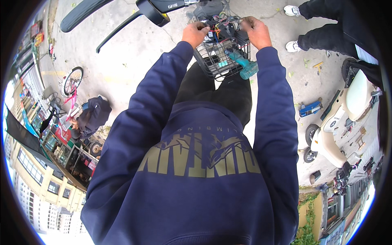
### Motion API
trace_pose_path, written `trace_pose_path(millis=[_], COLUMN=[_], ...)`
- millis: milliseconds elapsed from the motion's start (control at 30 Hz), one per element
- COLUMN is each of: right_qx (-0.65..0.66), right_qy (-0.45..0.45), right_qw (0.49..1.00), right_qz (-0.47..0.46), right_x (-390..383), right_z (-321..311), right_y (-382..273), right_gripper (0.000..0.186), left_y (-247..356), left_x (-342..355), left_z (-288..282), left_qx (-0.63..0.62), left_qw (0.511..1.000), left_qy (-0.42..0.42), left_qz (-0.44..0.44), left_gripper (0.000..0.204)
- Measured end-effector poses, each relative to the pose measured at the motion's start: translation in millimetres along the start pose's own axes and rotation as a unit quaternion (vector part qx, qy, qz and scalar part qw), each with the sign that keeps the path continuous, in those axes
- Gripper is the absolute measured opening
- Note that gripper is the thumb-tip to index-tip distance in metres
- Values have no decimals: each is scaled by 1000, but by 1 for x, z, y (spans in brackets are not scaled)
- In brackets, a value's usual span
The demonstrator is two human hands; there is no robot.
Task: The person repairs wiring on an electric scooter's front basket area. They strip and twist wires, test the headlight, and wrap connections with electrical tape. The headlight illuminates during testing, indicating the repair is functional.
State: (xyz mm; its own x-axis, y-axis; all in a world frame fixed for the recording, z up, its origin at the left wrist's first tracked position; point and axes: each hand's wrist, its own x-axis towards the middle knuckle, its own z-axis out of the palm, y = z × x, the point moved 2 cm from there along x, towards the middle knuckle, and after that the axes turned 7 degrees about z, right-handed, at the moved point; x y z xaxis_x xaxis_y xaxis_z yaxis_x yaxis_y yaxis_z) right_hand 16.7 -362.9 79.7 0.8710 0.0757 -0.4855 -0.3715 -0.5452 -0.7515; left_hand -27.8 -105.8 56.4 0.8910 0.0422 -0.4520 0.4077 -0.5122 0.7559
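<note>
Both hands (195,34) half-curled at wires (217,30), grip unclear, right fingertips (246,24) blurred; handlebar (81,16) cut off

One basket (207,50), one power tool (245,66)

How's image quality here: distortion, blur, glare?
Head view: buildings at lower left bend near the fisheye rim, corners go black. Head view: right hand looks partly smeared, left hand crisper. Head view: pavement bright, nearly washed out.

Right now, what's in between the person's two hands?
Coloured wires and dark parts lie between the left hand and right hand, as the head view shows.
</note>
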Motion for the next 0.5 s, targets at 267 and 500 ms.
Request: trace_pose_path(millis=[267, 500], right_qx=[166, 436], right_qy=[-127, -262], right_qw=[971, 840], right_qz=[113, 188], right_x=[-15, -31], right_z=[-13, -32], right_y=[-16, -31], right_gripper=[28, 29], left_y=[17, 63], left_x=[-50, -95], left_z=[0, -37], left_qx=[-125, -38], left_qw=[991, 993], left_qy=[40, 50], left_qz=[7, 99], left_gripper=[25, 17])
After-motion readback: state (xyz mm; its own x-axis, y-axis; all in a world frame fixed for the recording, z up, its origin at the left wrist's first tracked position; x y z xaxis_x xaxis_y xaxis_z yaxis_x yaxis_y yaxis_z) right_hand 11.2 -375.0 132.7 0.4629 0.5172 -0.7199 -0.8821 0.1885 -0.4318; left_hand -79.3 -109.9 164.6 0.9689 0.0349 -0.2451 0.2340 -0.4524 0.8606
